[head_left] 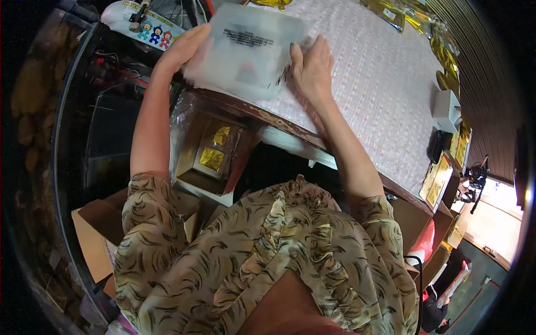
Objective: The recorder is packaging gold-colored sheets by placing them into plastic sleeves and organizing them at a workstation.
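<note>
A frosted, see-through plastic bag with dark printing lies at the near left corner of the table, possibly as a stack of several. My left hand rests along its left edge, fingers stretched out and held together. At the opposite edge stands my right hand, its thumb raised apart from the fingers and its side down on the table cover. Between them the bag lies nearly flat. Its lower right edge is smeared by motion.
Left of the table is a white skateboard with cartoon figures. Beneath the near edge, a box holds gold foil packets. On the table's right side sit a small white box and a black case; gold foil lies along the far edge.
</note>
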`<state>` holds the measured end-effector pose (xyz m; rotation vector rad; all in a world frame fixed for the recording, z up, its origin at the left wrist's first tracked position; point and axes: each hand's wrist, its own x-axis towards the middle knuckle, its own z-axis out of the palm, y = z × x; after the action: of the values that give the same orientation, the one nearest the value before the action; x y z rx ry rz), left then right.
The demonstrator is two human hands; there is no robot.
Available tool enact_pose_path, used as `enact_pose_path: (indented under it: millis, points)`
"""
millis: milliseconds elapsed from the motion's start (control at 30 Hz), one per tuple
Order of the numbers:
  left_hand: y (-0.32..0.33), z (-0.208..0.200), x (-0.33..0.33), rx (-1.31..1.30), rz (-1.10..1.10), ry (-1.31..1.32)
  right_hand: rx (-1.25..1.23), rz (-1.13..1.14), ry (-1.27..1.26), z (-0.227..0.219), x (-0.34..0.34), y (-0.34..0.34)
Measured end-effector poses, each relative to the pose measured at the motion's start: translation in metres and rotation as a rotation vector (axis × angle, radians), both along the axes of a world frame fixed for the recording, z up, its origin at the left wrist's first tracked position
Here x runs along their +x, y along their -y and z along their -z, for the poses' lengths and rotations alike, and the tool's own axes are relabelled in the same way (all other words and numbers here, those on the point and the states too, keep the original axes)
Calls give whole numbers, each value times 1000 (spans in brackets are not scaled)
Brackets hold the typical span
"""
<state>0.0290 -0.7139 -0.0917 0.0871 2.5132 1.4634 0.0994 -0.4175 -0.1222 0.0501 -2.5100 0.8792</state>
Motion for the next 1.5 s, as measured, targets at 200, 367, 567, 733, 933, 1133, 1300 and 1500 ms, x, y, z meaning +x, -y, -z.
enact_pose_path:
  millis: [200,367,567,733,933,1133,1300,1500]
  points:
    - [-8,3,1,26,-2,12,-7,-60,47,15,12,26]
    - [3,9,-4,26,47,14,-80,-81,85,4,22,45]
    - [18,7,-2,-33,-41,-44,-536,-137,171,-23,6,-5]
    - [4,17,-3,20,-7,-9,-325,-193,121,4,-1,19]
    - [16,16,-3,82,-20,45,-391,-263,126,-6,1,41]
    - [5,25,7,-51,3,-75,-345,-173,15,9,-2,47]
    - [-5,9,11,-22,103,-62,-329,-87,-48,11,1,49]
    - [-16,-5,14,21,85,95,-339,-142,67,6,10,44]
